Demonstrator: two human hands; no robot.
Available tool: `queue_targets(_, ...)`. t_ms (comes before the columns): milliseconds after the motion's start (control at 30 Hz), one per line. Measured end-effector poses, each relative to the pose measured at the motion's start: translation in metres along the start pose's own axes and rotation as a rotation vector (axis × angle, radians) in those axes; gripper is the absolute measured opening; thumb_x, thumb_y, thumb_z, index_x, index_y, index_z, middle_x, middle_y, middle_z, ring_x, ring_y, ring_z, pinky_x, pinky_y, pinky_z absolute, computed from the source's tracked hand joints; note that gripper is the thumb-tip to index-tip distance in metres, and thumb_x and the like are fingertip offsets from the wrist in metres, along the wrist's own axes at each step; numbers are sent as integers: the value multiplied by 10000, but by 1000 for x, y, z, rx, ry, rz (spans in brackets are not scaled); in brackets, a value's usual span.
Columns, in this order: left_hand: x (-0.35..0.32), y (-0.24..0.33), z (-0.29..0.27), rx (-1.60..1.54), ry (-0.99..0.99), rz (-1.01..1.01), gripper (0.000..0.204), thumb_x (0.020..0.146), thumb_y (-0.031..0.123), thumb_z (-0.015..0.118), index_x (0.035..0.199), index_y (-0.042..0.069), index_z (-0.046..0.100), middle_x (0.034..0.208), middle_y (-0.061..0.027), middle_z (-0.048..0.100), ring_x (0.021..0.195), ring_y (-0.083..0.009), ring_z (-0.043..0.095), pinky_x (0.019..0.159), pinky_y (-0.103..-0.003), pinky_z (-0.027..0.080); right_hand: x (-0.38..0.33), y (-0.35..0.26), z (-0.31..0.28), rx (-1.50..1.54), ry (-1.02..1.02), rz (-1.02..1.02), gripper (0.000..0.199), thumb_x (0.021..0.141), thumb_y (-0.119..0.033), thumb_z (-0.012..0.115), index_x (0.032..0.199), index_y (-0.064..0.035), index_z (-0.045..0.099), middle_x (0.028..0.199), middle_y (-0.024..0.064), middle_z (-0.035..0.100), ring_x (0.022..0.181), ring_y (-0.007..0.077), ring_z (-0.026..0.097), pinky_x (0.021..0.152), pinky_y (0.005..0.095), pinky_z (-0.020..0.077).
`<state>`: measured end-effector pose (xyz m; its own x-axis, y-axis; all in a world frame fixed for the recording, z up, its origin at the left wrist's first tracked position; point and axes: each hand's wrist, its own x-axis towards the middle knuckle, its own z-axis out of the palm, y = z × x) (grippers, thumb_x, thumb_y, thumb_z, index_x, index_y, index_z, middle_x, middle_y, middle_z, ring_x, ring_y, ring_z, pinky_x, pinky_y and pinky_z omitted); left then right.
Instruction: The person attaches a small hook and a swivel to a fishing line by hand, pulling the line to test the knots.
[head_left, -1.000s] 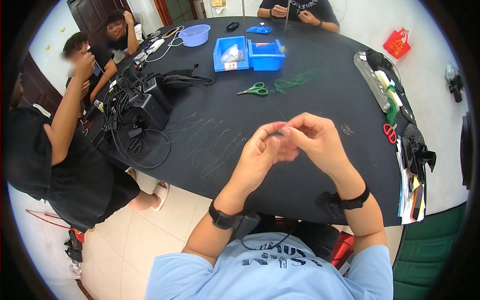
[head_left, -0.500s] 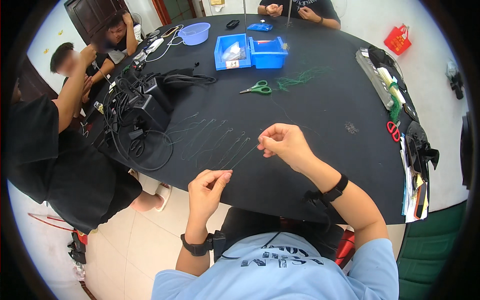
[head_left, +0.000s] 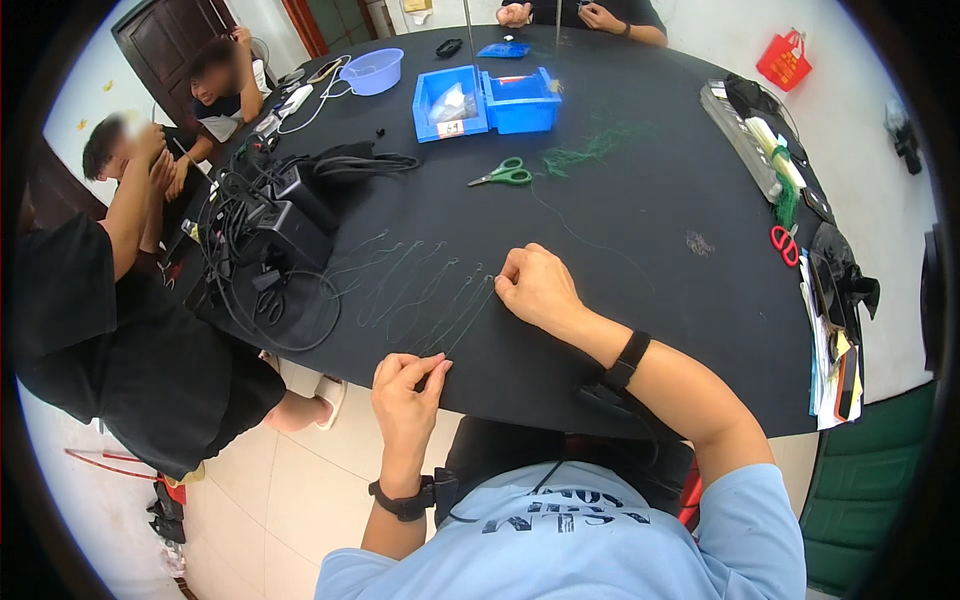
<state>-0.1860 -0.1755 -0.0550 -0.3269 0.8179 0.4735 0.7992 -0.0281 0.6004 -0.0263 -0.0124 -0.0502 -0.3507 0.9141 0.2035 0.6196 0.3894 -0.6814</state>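
Observation:
My left hand [head_left: 405, 400] is closed near the table's front edge, its thumb and forefinger pinching the lower end of a thin green thread [head_left: 468, 325]. The upper end of this thread runs to the pinched fingertips of my right hand [head_left: 538, 285], which rests low over the tabletop. Whatever sits at that end is hidden by the fingers. Left of it lie several similar green threads [head_left: 408, 295] in a slanting row, with small hook-like ends pointing away from me. Farther off are green-handled scissors [head_left: 505, 173] and a loose tangle of green thread [head_left: 585, 150].
A heap of tiny metal pieces [head_left: 699, 243] lies to the right. Blue bins [head_left: 450, 128] and a purple basin [head_left: 372, 74] stand at the back. Black cables and boxes [head_left: 290, 225] crowd the left; red scissors [head_left: 784, 246] and papers line the right edge. Other people sit around the table.
My right hand has moved slightly left and lower, turning its back upward. The left hand has shifted a little toward me. The view has also shifted a little.

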Motion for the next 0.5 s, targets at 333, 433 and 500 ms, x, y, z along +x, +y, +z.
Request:
queue_targets(333, -6, 2, -18, 43, -64, -59, 194, 713, 115, 792, 893, 56, 749, 775, -53, 609, 720, -168, 565, 622, -288, 438, 3, -5, -10, 89, -104, 121, 187, 747, -115, 623, 800, 57, 672, 864, 258, 649, 834, 424, 639, 748, 474, 518)
queue_targets(433, -7, 4, -25, 28, -132, -203, 257, 683, 131, 811, 924, 68, 746, 781, -55, 603, 778, -208, 561, 722, -328, 450, 3, -5, -13, 127, -123, 160, 186, 741, -105, 614, 792, 65, 668, 847, 264, 649, 819, 427, 641, 746, 474, 519)
queue_targets(500, -7, 3, -31, 40, -174, -210, 303, 679, 145, 816, 960, 65, 735, 811, -66, 614, 803, -220, 566, 738, -337, 453, 4, -4, -16, 169, -117, 193, 201, 742, -115, 599, 794, 66, 668, 824, 271, 649, 806, 433, 643, 750, 469, 520)
